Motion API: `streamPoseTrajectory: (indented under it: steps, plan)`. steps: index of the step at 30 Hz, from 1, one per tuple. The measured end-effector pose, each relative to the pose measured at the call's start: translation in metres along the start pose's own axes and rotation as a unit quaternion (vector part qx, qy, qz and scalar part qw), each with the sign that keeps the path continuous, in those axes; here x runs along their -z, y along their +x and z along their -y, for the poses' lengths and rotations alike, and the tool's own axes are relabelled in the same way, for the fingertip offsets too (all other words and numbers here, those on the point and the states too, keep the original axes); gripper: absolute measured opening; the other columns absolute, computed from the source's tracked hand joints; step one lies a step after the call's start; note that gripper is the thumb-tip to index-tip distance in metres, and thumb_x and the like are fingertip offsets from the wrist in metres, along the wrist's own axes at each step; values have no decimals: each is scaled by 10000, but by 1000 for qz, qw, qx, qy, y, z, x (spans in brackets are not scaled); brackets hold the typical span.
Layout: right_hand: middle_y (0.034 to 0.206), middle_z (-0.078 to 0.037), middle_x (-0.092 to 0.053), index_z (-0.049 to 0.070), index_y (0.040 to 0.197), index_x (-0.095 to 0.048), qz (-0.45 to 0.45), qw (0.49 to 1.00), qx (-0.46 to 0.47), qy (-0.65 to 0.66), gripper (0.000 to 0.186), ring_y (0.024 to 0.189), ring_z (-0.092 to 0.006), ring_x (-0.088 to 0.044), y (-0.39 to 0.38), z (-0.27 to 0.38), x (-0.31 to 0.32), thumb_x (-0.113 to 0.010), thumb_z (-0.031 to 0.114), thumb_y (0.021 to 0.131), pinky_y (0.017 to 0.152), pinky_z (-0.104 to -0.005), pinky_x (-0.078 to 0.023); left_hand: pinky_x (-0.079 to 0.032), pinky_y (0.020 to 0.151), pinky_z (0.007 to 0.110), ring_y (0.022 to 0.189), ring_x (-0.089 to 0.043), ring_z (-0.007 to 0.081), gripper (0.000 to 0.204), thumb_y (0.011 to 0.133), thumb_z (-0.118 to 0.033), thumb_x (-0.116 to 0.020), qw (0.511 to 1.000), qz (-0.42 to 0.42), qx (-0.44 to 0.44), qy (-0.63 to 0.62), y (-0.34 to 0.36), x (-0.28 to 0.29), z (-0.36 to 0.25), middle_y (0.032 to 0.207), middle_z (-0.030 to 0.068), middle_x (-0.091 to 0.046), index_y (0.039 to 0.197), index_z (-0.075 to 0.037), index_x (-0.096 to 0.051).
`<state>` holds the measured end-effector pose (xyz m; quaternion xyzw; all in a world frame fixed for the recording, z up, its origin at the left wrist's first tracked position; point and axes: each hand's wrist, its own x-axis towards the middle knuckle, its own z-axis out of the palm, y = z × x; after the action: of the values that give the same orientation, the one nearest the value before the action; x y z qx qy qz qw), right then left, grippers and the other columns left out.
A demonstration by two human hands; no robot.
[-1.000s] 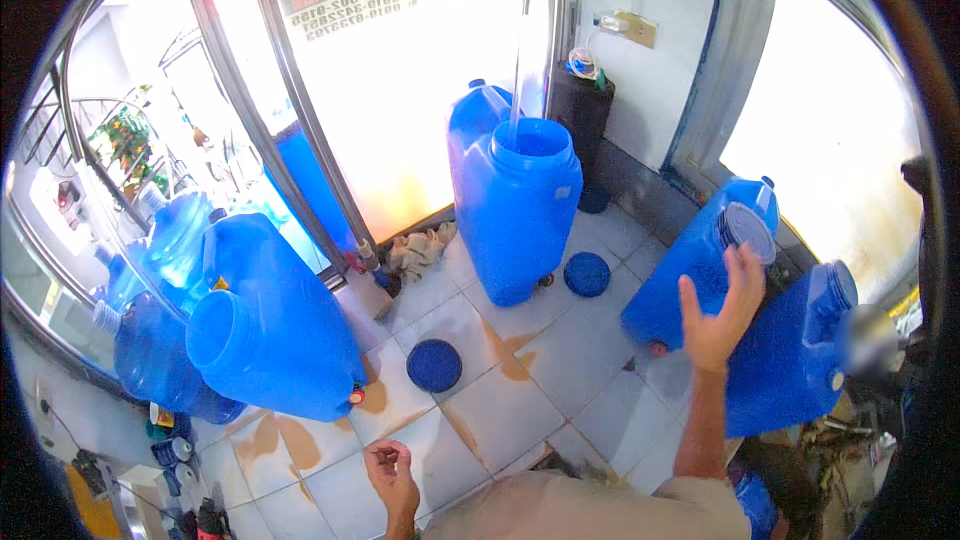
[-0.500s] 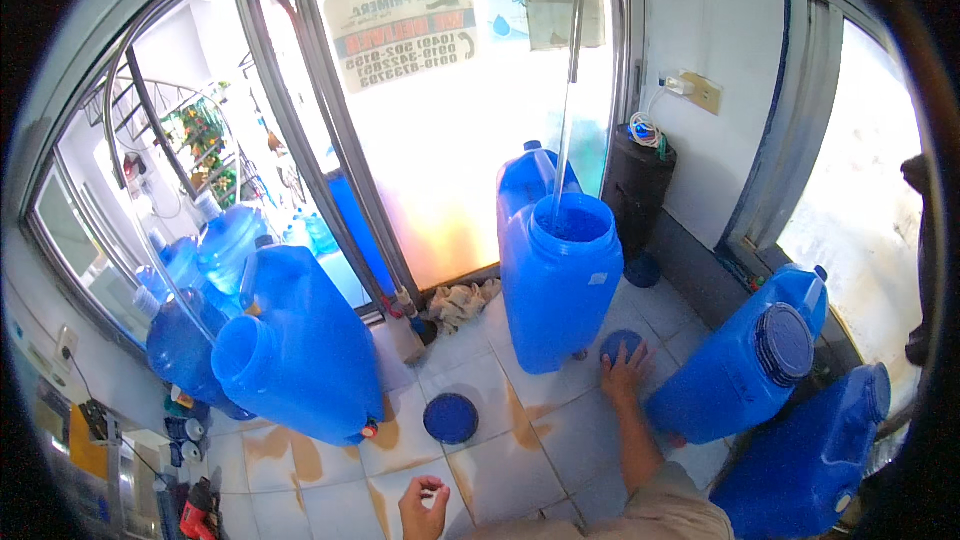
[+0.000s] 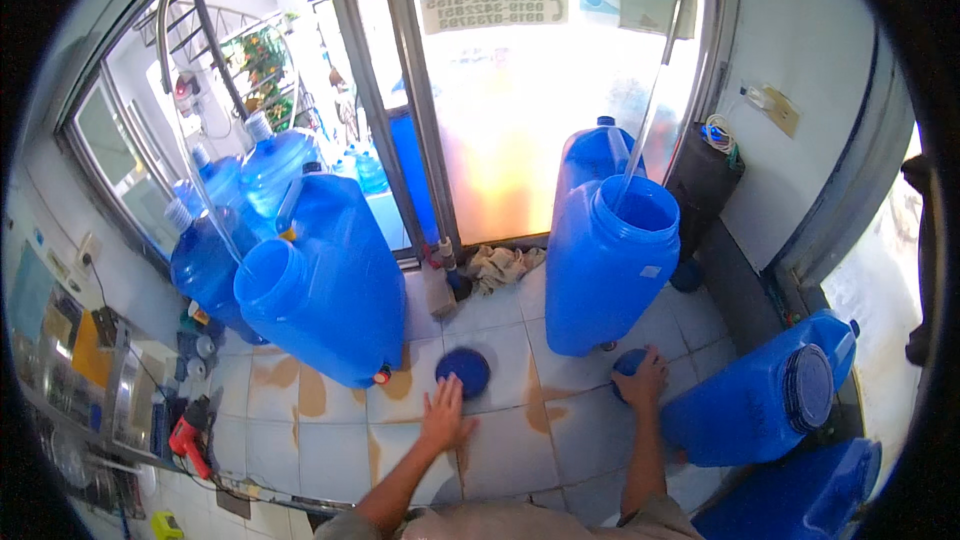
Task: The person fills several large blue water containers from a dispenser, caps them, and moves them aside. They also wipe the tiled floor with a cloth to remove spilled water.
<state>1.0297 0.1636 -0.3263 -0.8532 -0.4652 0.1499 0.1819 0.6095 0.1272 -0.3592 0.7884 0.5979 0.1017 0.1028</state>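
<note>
Two round blue lids lie on the tiled surface before me. Over the right edge of one lid (image 3: 627,361) my right hand (image 3: 648,378) is closed, gripping its rim. My left hand (image 3: 446,418) is open, its fingers spread and their tips at the lower edge of the other lid (image 3: 466,370). Beyond my right hand stands an upright blue water container (image 3: 610,270), uncapped, with a clear hose (image 3: 662,80) running into its wide mouth. Left of my left hand, a second uncapped blue container (image 3: 335,275) has another hose (image 3: 215,202) at its mouth.
Two more blue containers (image 3: 745,405) (image 3: 800,500) stand at the right, the nearer-to-wall one capped. Large clear-blue bottles (image 3: 215,270) crowd the left by a sliding window. A crumpled cloth (image 3: 503,268) lies at the window's foot. A red power tool (image 3: 190,437) sits at the lower left.
My left hand has reached forward from the near edge to the left lid, its curled fingers opening out. My right hand has closed on the right lid. The view has shifted.
</note>
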Motion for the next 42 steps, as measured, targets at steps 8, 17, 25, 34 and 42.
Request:
streamPoseTrajectory:
  steps: [8,17,25,34,42]
  plan:
    - [1412,-233,-446,74,1443,-402,-43,843,96,528,1028,1293,-413,-493,-112,37,-17,-962,442,663,1082,-509,-434,-322,1172,572,1502,-328,377,793,965,-412,-696,839,-30,74,-538,8,36,-8,1594,193,-388,1569,-76,-308]
    - [1484,-227,-391,27,1350,-398,-81,824,414,377,935,1416,-371,-372,-130,92,8,-735,700,795,1167,-530,-311,-316,1101,768,1416,-402,525,886,917,-820,-371,97,191,17,-977,-25,47,-30,1611,260,-333,1590,-245,-337]
    - [1490,-147,-515,70,1488,-437,-184,733,215,619,800,1414,-279,-438,103,138,157,-245,706,1041,1192,-500,-313,-244,1121,802,1405,-432,497,977,863,-811,-483,192,118,70,-972,-51,74,-6,1572,246,-408,1568,-144,-374]
    - [1373,-183,-625,-29,1456,-483,248,648,260,672,1062,1207,-302,-623,164,147,158,-212,853,931,1081,-493,-473,-387,1104,709,1324,-524,483,845,909,-693,-466,225,94,154,-957,-93,66,-13,1467,246,-521,1487,-77,-462]
    - [1362,-147,-625,27,1469,-476,263,654,242,666,980,1208,-283,-616,167,153,164,-214,821,957,1081,-474,-476,-418,1104,659,1319,-547,435,803,913,-657,-457,293,89,181,-935,-85,73,-13,1477,211,-534,1482,-90,-489]
